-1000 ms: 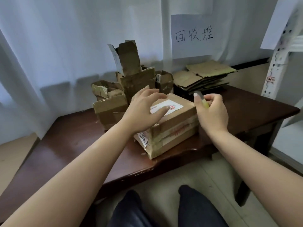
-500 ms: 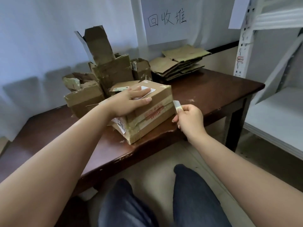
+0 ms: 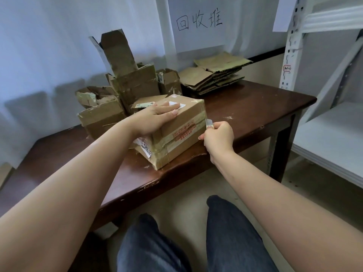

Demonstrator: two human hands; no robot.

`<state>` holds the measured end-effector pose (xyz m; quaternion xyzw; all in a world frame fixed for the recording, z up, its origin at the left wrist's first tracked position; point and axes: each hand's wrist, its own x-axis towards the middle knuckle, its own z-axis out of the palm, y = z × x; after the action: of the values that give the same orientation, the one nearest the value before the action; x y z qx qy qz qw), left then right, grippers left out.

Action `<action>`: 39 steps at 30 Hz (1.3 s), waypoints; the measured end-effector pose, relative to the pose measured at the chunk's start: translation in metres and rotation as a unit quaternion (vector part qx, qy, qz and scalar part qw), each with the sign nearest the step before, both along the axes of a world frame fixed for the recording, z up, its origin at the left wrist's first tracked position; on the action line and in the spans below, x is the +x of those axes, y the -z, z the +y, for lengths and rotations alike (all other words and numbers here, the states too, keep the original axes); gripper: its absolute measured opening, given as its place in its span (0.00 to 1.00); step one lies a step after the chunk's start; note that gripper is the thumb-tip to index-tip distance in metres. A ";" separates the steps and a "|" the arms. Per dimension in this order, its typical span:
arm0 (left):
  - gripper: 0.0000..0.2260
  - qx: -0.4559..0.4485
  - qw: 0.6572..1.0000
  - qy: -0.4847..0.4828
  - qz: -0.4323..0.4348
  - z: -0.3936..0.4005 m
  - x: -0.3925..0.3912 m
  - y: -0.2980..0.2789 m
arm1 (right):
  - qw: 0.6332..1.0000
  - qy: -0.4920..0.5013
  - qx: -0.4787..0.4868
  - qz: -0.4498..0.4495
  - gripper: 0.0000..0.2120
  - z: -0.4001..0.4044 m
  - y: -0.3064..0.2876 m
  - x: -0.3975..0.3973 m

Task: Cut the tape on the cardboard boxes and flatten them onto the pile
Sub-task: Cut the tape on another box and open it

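Right hand has dropped from the box's top corner to its taped side seam since a second ago; left hand stays flat on the lid.
Sealed cardboard box sits at the near edge of the dark scuffed wooden table, wrapped in glossy clear tape with red print, labels torn and crumpled at the near corner. Left fingers straight, pressing down; right fingers curled round a small pale cutter, tip at the box's right edge, blade mostly hidden by the fist. Behind: torn opened boxes, ragged flaps. Flattened cardboard pile at the far corner. Handwritten paper sign above. White metal shelving cut off at right.
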<state>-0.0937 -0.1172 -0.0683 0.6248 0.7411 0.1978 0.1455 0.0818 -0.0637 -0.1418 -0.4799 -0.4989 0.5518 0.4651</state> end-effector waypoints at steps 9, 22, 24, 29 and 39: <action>0.20 0.024 0.999 -0.005 -0.022 -0.002 0.006 -0.001 | 1.000 0.013 0.012 -0.005 0.08 -0.007 -0.006 0.003; 0.20 0.011 0.999 -0.020 -0.031 -0.005 0.015 -0.006 | 0.994 -0.094 0.038 -0.038 0.05 -0.049 -0.007 -0.015; 0.20 0.009 0.999 -0.020 -0.032 -0.005 0.014 -0.007 | 0.994 -0.093 0.036 -0.037 0.04 -0.051 -0.008 -0.017; 0.20 0.009 0.999 -0.030 -0.030 -0.005 0.015 -0.007 | 0.995 -0.102 0.012 -0.022 0.07 -0.062 -0.005 -0.023; 0.21 0.005 0.999 -0.029 -0.025 -0.006 0.020 -0.007 | 0.992 -0.122 0.001 0.029 0.04 -0.084 -0.001 -0.029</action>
<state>-0.0741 -0.1237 -0.0612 0.5990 0.7539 0.2210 0.1551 0.0529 -0.1473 -0.1412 -0.3986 -0.5408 0.6175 0.4090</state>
